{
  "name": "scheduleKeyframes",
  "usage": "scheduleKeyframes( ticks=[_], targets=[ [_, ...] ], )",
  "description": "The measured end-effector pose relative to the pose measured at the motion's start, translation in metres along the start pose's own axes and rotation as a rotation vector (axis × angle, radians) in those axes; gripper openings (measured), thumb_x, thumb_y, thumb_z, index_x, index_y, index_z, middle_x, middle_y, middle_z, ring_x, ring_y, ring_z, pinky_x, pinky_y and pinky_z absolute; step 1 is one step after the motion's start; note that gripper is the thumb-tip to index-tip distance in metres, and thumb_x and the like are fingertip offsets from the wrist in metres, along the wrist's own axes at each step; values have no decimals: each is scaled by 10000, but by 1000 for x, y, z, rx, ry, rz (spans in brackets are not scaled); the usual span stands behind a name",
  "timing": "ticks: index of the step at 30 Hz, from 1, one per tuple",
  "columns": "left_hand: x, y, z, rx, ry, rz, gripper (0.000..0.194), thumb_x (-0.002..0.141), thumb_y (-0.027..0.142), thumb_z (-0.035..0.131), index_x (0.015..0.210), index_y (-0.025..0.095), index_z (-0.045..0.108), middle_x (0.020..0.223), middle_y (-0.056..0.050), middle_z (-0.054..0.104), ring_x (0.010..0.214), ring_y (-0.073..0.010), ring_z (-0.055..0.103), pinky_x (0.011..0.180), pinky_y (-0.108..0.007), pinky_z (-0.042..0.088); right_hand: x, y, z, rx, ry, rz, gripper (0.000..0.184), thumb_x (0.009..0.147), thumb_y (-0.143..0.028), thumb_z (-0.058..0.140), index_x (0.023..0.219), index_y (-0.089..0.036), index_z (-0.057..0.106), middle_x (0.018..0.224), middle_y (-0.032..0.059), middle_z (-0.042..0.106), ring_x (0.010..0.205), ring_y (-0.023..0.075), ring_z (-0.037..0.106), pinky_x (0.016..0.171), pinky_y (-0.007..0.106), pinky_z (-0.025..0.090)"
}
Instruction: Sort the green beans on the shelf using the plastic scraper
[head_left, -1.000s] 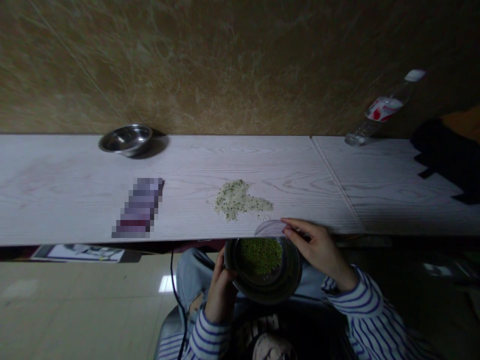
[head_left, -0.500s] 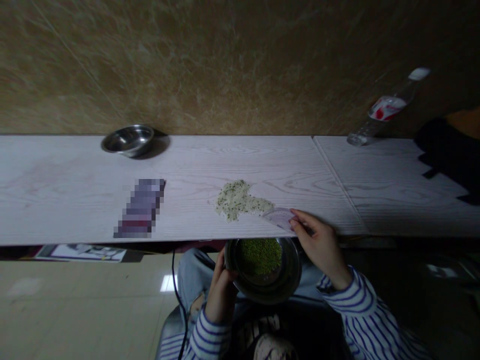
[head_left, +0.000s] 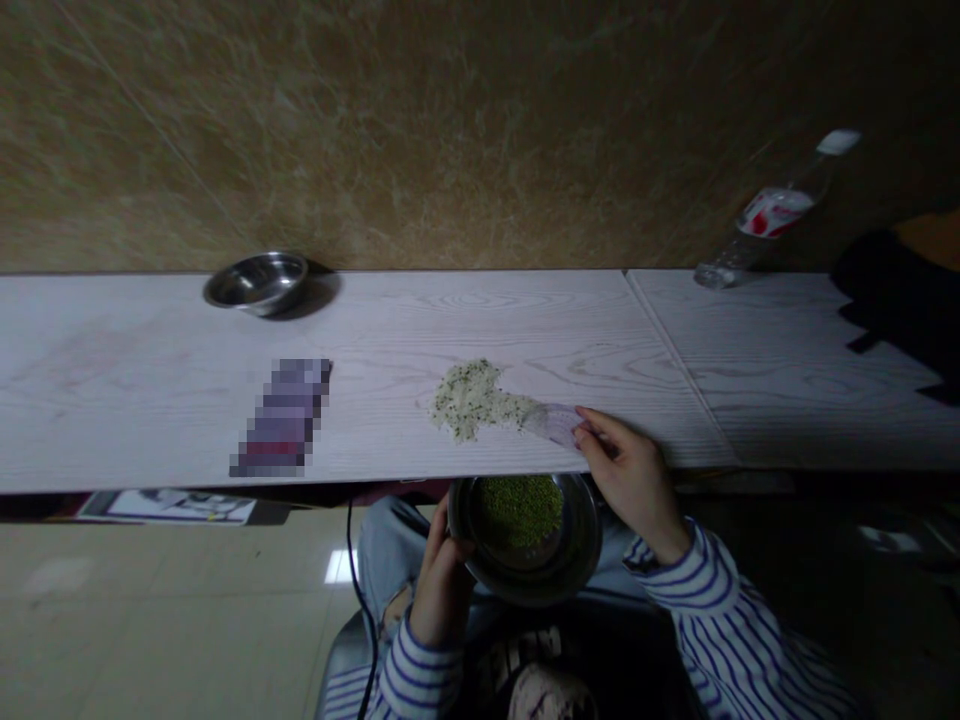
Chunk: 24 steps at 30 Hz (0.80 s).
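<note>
My left hand (head_left: 442, 585) grips the rim of a steel bowl (head_left: 577, 555) of green grains, held just below the front edge of the white wooden table (head_left: 150, 400). My right hand (head_left: 630, 475) pinches a small pale card (head_left: 553, 422) whose far end lies flat on the table, touching the right side of a pile of mixed white and green grains (head_left: 476, 398).
An empty steel bowl (head_left: 259, 281) sits at the back left by the wall. A blurred rectangular object (head_left: 283, 416) lies left of the pile. A plastic water bottle (head_left: 765, 220) leans at the back right, beside dark clothing (head_left: 900, 310). Tiled floor lies below.
My right hand has moved the card from above the held bowl up onto the table and leftward against the grain pile. The left hand and bowl have stayed put.
</note>
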<state>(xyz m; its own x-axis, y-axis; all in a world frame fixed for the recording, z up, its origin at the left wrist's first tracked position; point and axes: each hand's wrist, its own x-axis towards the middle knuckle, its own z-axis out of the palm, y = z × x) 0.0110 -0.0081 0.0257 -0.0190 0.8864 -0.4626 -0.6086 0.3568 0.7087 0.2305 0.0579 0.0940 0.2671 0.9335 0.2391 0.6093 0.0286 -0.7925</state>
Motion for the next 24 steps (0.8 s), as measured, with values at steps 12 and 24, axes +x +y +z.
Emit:
scheduleKeyframes(
  ticks=[12, 24],
  targets=[
    [5, -8, -10, 21, -59, 12, 606, 704, 285, 700, 1308, 271, 656, 1401, -82, 641, 1370, -343, 493, 1087, -452, 422, -13, 2, -8, 18, -56, 2, 335, 864, -346, 606, 1094, -172, 777, 981, 114, 803, 850, 251, 760, 790, 381, 621],
    [2, -3, -6, 2, -6, 20, 601, 701, 253, 673, 1302, 256, 661, 1391, -95, 648, 1369, -360, 491, 1093, -493, 404, -12, 6, 1, 60, -27, 28, 353, 850, -362, 616, 1088, -155, 775, 967, 131, 800, 838, 262, 761, 784, 402, 626]
  ],
)
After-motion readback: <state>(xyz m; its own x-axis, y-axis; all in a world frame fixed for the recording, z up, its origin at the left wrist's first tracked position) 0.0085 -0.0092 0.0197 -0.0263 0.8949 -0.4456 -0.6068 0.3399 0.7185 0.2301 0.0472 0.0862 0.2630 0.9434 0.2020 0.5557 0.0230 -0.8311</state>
